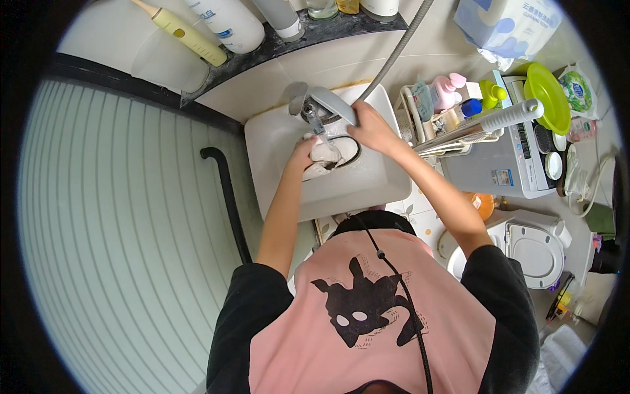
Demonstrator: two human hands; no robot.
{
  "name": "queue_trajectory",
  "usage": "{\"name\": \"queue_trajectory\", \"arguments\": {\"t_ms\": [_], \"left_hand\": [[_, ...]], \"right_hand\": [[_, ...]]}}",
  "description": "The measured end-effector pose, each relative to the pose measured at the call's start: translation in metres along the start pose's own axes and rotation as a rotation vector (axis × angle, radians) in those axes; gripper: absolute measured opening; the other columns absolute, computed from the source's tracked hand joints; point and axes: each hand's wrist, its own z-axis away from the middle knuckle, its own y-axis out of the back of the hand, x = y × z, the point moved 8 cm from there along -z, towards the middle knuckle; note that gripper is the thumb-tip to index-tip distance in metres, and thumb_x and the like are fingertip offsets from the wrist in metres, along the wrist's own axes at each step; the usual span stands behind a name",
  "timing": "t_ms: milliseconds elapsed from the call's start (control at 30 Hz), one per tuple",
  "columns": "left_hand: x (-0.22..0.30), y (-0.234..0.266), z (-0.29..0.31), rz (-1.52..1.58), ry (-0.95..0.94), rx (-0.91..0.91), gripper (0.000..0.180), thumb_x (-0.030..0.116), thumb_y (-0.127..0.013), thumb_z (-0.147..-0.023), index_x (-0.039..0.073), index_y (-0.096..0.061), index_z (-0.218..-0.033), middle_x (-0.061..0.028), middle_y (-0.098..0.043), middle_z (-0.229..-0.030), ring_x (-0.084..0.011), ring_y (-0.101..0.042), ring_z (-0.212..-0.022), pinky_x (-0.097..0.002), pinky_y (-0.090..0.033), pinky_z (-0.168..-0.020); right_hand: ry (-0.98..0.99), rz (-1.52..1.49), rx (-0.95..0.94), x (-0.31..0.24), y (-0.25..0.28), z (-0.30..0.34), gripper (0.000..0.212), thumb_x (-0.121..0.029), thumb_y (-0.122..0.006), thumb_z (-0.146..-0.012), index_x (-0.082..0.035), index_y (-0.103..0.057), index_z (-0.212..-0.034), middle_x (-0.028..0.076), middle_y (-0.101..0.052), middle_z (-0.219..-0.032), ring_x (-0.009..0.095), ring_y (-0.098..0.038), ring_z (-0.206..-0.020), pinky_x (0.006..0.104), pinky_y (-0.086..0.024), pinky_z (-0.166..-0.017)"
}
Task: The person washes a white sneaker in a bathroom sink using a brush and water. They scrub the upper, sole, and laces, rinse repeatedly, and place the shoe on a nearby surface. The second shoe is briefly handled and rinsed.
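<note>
1. Where it is: I have the white shoe-like item (321, 152) in the sink (371, 187), under a clear water stream (318, 127). Can't tell if faucet or shower head feeds it.
2. Right hand (373, 129): fingers wrapped around the grey shower head (333, 105) near the hose end. Left hand (302, 155): fingers on the item's left side, tips hidden. Can't tell if they pinch or only press.
3. Risk, slip: wet item on smooth basin; a loose left hold would let it slide or roll.
4. Risk, splash: stream lands on a curved, open shape. A bad tilt could throw water over the rim or onto the shirt (308, 322).
5. Risk, snag: the hose (399, 49) passes just beside the shelf (315, 29) end. A hard pull could jerk the shower head or knock bottles.
6. Risk, cable: thin black cord (403, 279) hangs down the shirt toward the sink. I'd expect leaning in to bring it near the water.
7. Materials: basin glossy, white, rounded corners. Hose ribbed, metallic-looking. Shower head smooth, flattened. Item matte white, soft-looking, with a dark curved edge (358, 152); exact fabric unclear from my feed.
</note>
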Motion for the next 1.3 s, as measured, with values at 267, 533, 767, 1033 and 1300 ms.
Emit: {"name": "queue_trajectory", "arguments": {"t_ms": [267,533,767,1033,1300], "left_hand": [[0.003,0.04,0.05,-0.363,-0.191,0.147,0.032,0.018,-0.052,-0.083,-0.004,-0.046,-0.105,-0.0122,-0.055,-0.096,-0.0241,-0.058,-0.079,-0.0361,-0.048,-0.061],[-0.029,0.034,0.071,0.141,-0.16,0.07,0.036,0.017,-0.049,-0.085,-0.001,-0.039,-0.115,-0.0128,-0.053,-0.103,-0.0245,-0.055,-0.091,-0.0383,-0.047,-0.074],[-0.017,0.01,0.075,-0.283,-0.318,0.254,0.032,0.02,-0.052,-0.083,-0.002,-0.045,-0.106,-0.0127,-0.054,-0.098,-0.0226,-0.056,-0.081,-0.0346,-0.046,-0.067],[-0.052,0.003,0.133,-0.295,-0.114,0.421,0.03,0.019,-0.053,-0.082,-0.001,-0.046,-0.103,-0.0127,-0.056,-0.093,-0.0204,-0.058,-0.072,-0.0283,-0.046,-0.063],[-0.017,-0.005,0.125,-1.079,-0.597,0.356,0.021,0.019,-0.052,-0.079,0.004,-0.058,-0.092,-0.0116,-0.056,-0.098,-0.0287,-0.054,-0.087,-0.0426,-0.043,-0.073]], "right_hand": [[0.248,0.079,-0.191,-0.073,-0.061,-0.048,0.035,-0.008,-0.056,-0.062,0.0,-0.045,-0.094,0.018,-0.053,-0.091,0.035,-0.055,-0.08,0.0403,-0.044,-0.068],[0.268,0.172,-0.154,-0.065,-0.075,-0.026,0.037,-0.009,-0.056,-0.06,0.002,-0.047,-0.094,0.019,-0.055,-0.091,0.033,-0.056,-0.077,0.0396,-0.046,-0.065],[-0.238,-0.188,-0.015,0.071,-0.03,0.055,0.038,-0.018,-0.059,-0.062,0.005,-0.05,-0.091,0.023,-0.056,-0.082,0.034,-0.056,-0.078,0.038,-0.044,-0.069],[-0.55,-0.215,-0.167,0.15,-0.037,0.12,0.037,-0.014,-0.059,-0.064,0.01,-0.048,-0.09,0.016,-0.055,-0.066,0.021,-0.055,-0.046,0.0319,-0.045,-0.047],[-0.478,0.214,-0.131,0.167,-0.075,0.088,0.044,-0.015,-0.06,-0.064,0.011,-0.045,-0.096,0.026,-0.053,-0.09,0.036,-0.055,-0.083,0.0399,-0.045,-0.075]]}}
